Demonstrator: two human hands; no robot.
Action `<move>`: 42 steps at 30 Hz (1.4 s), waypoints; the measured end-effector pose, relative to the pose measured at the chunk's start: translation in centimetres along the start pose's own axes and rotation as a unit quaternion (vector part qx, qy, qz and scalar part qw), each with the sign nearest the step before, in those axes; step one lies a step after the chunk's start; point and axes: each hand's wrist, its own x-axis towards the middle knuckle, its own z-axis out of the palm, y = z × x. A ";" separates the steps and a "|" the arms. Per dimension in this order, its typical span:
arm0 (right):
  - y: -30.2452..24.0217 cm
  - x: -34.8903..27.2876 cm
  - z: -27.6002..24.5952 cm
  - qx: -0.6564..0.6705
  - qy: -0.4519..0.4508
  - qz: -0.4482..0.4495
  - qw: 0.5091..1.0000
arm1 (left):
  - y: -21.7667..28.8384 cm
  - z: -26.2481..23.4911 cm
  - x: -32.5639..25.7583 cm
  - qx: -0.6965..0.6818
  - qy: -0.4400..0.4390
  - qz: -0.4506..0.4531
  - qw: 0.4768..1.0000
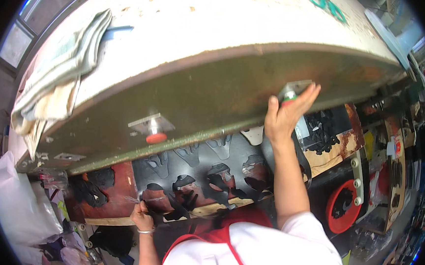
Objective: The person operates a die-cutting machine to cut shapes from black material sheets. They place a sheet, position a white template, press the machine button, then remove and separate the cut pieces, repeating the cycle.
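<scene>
My right hand (287, 112) is raised to the front face of a big green press head (210, 90) and covers a button on a small metal plate there. A second metal plate with a red button (156, 138) sits further left on the same face. Under the head lies a black sheet (210, 169) with several glove-shaped cut-outs, on a wooden board (117, 219). My left hand (141, 216) rests at the sheet's near edge and grips it between fingers and thumb.
A folded cloth (59, 72) lies on the white top of the press. A red wheel (344, 204) is at the right, with black offcuts (323, 130) above it. White plastic bags (15, 207) hang at the lower left.
</scene>
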 end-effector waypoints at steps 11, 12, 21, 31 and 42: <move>5.5 -4.7 -4.8 -0.105 -0.094 0.055 0.989 | -0.1 0.0 3.4 0.054 -0.037 -0.083 0.994; 6.9 -6.0 -6.3 -0.120 -0.132 0.154 0.972 | -0.1 0.0 3.4 0.054 -0.042 -0.086 0.994; 12.2 -13.8 -11.2 0.101 -0.154 0.253 0.950 | -0.5 0.2 0.0 -0.038 -0.029 -0.101 0.994; 4.4 -11.5 -15.1 -0.049 -0.256 0.100 0.960 | 3.4 -5.3 -8.2 -0.066 -0.151 -0.246 0.955; -4.9 -20.1 -17.9 0.027 -0.310 0.142 0.940 | 4.0 -13.2 -18.9 -0.075 -0.122 -0.222 0.964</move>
